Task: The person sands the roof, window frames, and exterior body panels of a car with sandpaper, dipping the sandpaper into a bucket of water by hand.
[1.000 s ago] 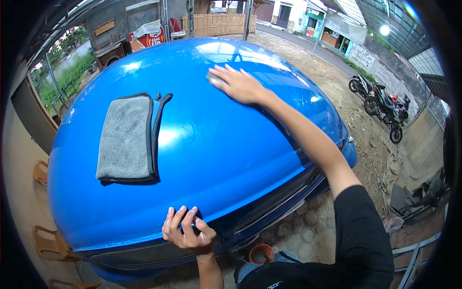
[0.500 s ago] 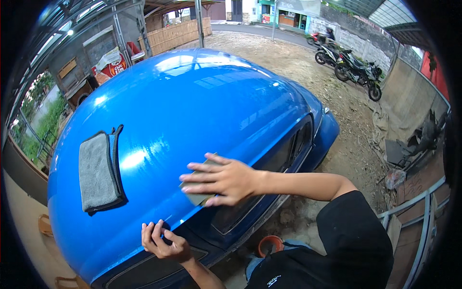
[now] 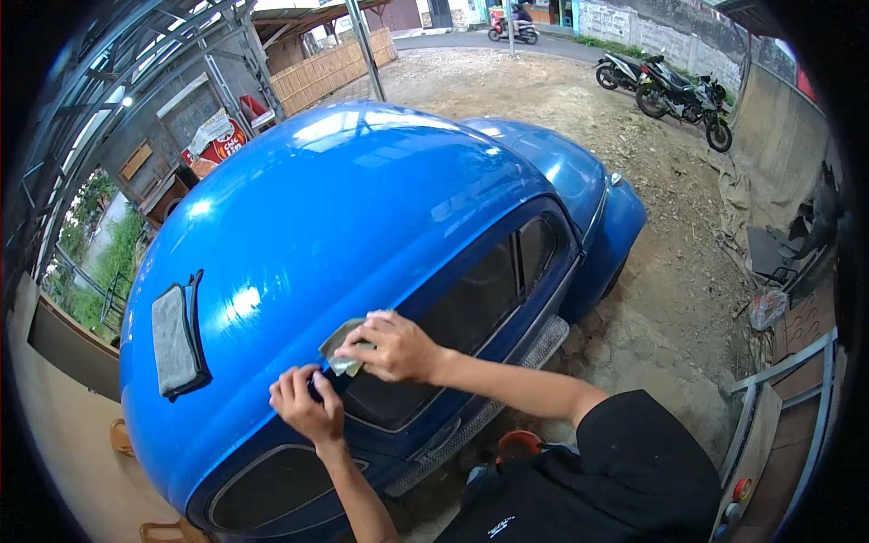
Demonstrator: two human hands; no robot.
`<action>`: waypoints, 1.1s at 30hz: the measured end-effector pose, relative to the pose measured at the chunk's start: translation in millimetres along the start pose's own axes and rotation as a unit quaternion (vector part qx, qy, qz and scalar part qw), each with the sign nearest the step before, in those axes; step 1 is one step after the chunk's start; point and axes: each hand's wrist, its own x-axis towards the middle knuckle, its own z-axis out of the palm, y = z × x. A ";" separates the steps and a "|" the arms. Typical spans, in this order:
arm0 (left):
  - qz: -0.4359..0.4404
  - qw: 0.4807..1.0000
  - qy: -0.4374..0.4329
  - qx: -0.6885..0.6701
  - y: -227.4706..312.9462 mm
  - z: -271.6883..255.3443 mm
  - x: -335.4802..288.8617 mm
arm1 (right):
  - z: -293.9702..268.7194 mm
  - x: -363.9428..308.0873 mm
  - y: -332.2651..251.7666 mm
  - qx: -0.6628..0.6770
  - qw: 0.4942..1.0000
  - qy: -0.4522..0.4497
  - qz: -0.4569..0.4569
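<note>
A rounded blue car (image 3: 362, 217) stands in front of me, its glossy roof filling the middle of the view. My right hand (image 3: 394, 351) pinches a thin, folded olive-grey pad or cloth (image 3: 337, 340) at the roof's near edge, above the side window; a pale green part shows below it. Just left of it, my left hand (image 3: 310, 409) is at the same edge with curled fingers. Something small and dark shows between its thumb and fingers, too hidden to name. A folded grey towel (image 3: 176, 342) with dark edging lies on the rear part of the roof.
Below the car door runs a ribbed running board (image 3: 543, 344). An orange-red bucket (image 3: 518, 445) sits on the ground close to me. Metal framing (image 3: 797, 398) stands at right. Parked motorcycles (image 3: 679, 98) are farther back, and a rider on a red motorbike (image 3: 512, 31) is on the road.
My right hand has gone from lying flat over the pad to pinching it, with the pad lifted and bent. It is closer to my left hand. The view has shifted.
</note>
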 end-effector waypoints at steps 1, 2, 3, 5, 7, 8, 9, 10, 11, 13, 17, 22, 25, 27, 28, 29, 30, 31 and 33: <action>0.005 1.000 -0.010 -0.005 8.0 6.4 3.4 | -8.6 0.4 7.6 -0.020 1.000 -0.008 -0.002; 0.012 1.000 -0.014 -0.004 17.2 10.8 6.2 | -18.9 -1.7 21.7 -0.025 1.000 0.014 0.003; 0.020 1.000 -0.018 -0.006 27.1 17.0 8.2 | -29.6 -6.8 46.7 -0.068 0.997 0.027 0.008; 0.017 0.999 -0.040 0.000 41.7 23.8 9.5 | -57.5 -23.1 102.8 -0.086 0.990 0.097 0.055; 0.026 0.998 -0.046 0.028 54.6 30.9 9.5 | -91.4 -49.9 163.3 -0.131 0.979 0.124 0.091; 0.020 0.998 -0.043 0.037 56.1 36.4 10.3 | -104.3 -59.0 186.2 -0.116 0.978 0.140 0.106; 0.014 0.998 -0.040 0.047 55.4 40.6 10.6 | -112.3 -66.2 204.5 -0.110 0.974 0.155 0.124; 0.013 0.999 -0.026 0.043 50.7 44.8 8.3 | -117.9 -69.7 217.7 -0.123 0.968 0.175 0.134; 0.014 0.998 -0.026 0.048 49.6 47.8 4.8 | -120.9 -72.9 228.9 -0.140 0.956 0.210 0.153; 0.038 0.994 0.040 0.090 49.7 57.9 0.7 | -109.8 -69.4 231.9 -0.187 0.926 0.265 0.193; 0.042 0.980 0.095 0.169 35.0 70.4 -9.6 | -65.1 -40.2 151.5 -0.027 0.965 0.217 0.146; 0.064 0.971 0.107 0.204 32.4 72.1 -7.1 | -31.8 -11.5 58.7 0.021 0.985 0.113 0.132; 0.070 0.968 0.122 0.210 24.6 80.9 -8.7 | -33.3 -14.3 69.4 0.013 0.993 0.093 0.069; 0.058 0.969 0.098 0.217 17.6 78.0 -13.5 | -39.9 -18.1 85.6 -0.030 0.994 0.067 0.076; 0.059 0.970 0.101 0.214 15.5 79.1 -14.4 | -48.1 -22.8 102.3 -0.048 0.991 0.078 0.097; 0.070 0.968 0.111 0.215 18.7 73.5 -5.3 | -63.5 -24.9 119.3 -0.064 0.986 0.103 0.116; 0.074 0.970 0.116 0.201 20.9 74.9 -5.1 | -71.9 -34.2 137.4 -0.072 0.983 0.119 0.117; 0.056 0.973 0.106 0.195 22.4 77.6 -6.8 | -80.1 -43.8 156.5 -0.082 0.981 0.134 0.117; 0.043 0.978 0.107 0.172 28.6 79.5 -8.9 | -94.1 -56.1 183.0 -0.105 0.978 0.122 0.136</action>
